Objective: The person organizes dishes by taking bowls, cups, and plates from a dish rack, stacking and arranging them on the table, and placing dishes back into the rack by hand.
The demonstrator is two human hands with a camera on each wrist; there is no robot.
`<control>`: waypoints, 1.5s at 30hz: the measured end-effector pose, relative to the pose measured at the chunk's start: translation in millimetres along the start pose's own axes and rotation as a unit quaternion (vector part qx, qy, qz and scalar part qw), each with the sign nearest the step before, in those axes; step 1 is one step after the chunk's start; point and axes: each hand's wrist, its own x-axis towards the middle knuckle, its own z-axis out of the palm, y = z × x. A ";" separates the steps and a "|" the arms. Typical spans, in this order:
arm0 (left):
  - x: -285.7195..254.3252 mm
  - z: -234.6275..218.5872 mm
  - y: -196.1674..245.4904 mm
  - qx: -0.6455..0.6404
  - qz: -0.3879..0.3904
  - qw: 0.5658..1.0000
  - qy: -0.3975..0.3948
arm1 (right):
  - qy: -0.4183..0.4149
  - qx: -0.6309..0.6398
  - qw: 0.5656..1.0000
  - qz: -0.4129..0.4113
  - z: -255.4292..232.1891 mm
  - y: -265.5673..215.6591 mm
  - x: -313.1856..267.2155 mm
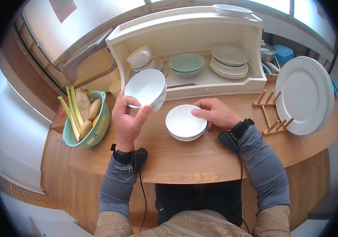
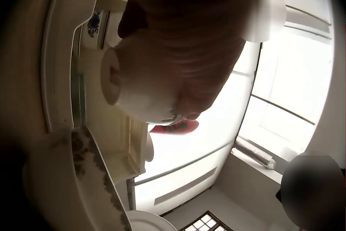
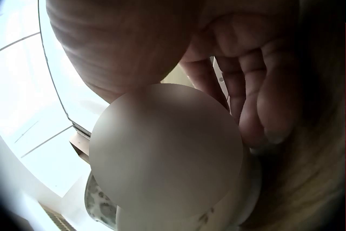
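Observation:
My left hand grips white bowls, nested and raised over the table, tilted so the inside shows. Its thumb lies along the near rim. On the table to the right sits a short stack of white bowls. My right hand pinches this stack at its right rim, thumb over the inside and fingers at the outer wall. From the left wrist, the underside of a raised bowl shows beneath the hand, and a leaf-patterned bowl appears lower down. A pale round shape covers much of the right wrist view.
Behind the hands, a cream shelf unit holds green bowls, stacked plates and white cups. At left stands a green basket of vegetables. Large white plates lean in a wooden rack at right.

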 end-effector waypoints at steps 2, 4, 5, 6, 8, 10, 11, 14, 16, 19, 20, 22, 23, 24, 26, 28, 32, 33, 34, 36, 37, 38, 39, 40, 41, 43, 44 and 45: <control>1.2 -1.5 0.7 -0.008 -0.040 0.999 -0.006 | -0.027 0.017 0.999 0.018 -1.7 -0.4 -1.2; 0.7 -2.9 0.8 -0.005 -0.054 0.998 -0.022 | -0.024 0.000 0.999 0.022 -4.6 -5.0 -4.8; 0.8 -4.0 0.5 -0.003 -0.069 0.997 -0.038 | -0.021 -0.017 0.999 0.027 -6.7 -6.6 -6.1; -0.1 -7.0 -1.7 -0.003 -0.067 0.997 -0.039 | -0.020 -0.018 0.999 0.026 -10.5 -4.6 -5.7; -3.7 -15.3 -9.1 0.003 -0.085 0.991 -0.102 | -0.048 -0.072 0.996 0.000 -21.1 -0.4 -4.1; -7.0 -19.6 -12.8 -0.010 -0.095 0.988 -0.118 | -0.041 -0.094 0.995 -0.016 -28.5 0.6 -5.0; -8.1 -20.0 -14.2 -0.024 -0.107 0.985 -0.134 | -0.036 -0.115 0.992 -0.031 -31.8 0.1 -6.1; -8.8 -19.1 -15.2 -0.043 -0.135 0.977 -0.162 | -0.037 -0.165 0.984 -0.048 -42.5 -4.2 -8.0; -10.7 -16.1 -18.4 -0.048 -0.140 0.973 -0.175 | -0.035 -0.150 0.988 -0.010 -47.7 -11.3 -12.9; -14.9 -8.5 -13.6 -0.050 -0.154 0.967 -0.195 | -0.031 -0.119 0.992 0.038 -52.9 -15.7 -16.2; -15.8 -5.4 -11.5 -0.050 -0.162 0.964 -0.204 | -0.025 -0.102 0.993 0.048 -54.4 -14.9 -16.7; -17.8 0.1 -11.4 -0.055 -0.159 0.963 -0.209 | -0.016 -0.090 0.995 0.046 -56.5 -9.8 -15.8; -18.5 2.0 -11.5 -0.060 -0.156 0.963 -0.214 | -0.006 -0.078 0.996 0.042 -57.3 -7.8 -15.4; -19.0 3.3 -11.1 -0.061 -0.157 0.963 -0.213 | -0.007 -0.078 0.996 0.043 -57.8 -7.0 -14.9; -19.5 3.5 -10.4 -0.055 -0.164 0.962 -0.211 | 0.009 -0.068 0.996 0.055 -58.3 -6.3 -12.9; -20.5 0.6 -14.6 -0.046 -0.159 0.961 -0.221 | 0.010 -0.102 0.993 0.065 -58.9 -10.1 -13.7; -17.6 0.2 -12.1 -0.052 -0.126 0.962 -0.238 | 0.003 -0.133 0.988 0.081 -56.6 -24.1 -20.6; -17.2 -0.8 -11.7 -0.051 -0.127 0.962 -0.236 | 0.001 -0.134 0.988 0.081 -56.3 -26.4 -22.0; -16.9 -1.4 -11.5 -0.058 -0.131 0.958 -0.247 | 0.005 -0.133 0.988 0.081 -56.5 -28.3 -23.4; -15.3 -2.9 -9.4 -0.065 -0.136 0.955 -0.256 | 0.007 -0.132 0.988 0.082 -58.1 -26.9 -24.4; -13.6 -4.6 -6.8 -0.052 -0.139 0.951 -0.270 | 0.012 -0.132 0.988 0.074 -59.9 -23.5 -24.6; -12.7 -6.1 -5.9 -0.038 -0.142 0.947 -0.285 | 0.016 -0.133 0.989 0.066 -61.9 -20.0 -24.5; -12.4 -7.7 -6.9 -0.039 -0.143 0.947 -0.284 | 0.015 -0.133 0.989 0.067 -64.2 -15.8 -24.0; -12.0 -9.5 -8.2 -0.032 -0.143 0.945 -0.292 | 0.014 -0.127 0.990 0.064 -65.5 -13.3 -23.2; -12.8 -11.0 -9.1 -0.026 -0.143 0.943 -0.299 | 0.011 -0.121 0.991 0.061 -66.3 -11.7 -22.7; -12.2 -13.1 -7.4 -0.031 -0.169 0.937 -0.303 | 0.014 -0.117 0.990 0.073 -65.7 -15.0 -23.6; -11.8 -14.1 -6.7 -0.036 -0.194 0.931 -0.308 | 0.017 -0.113 0.990 0.084 -64.4 -18.7 -24.4; -11.5 -15.1 -6.9 -0.037 -0.194 0.931 -0.308 | 0.017 -0.113 0.990 0.085 -63.1 -22.0 -25.2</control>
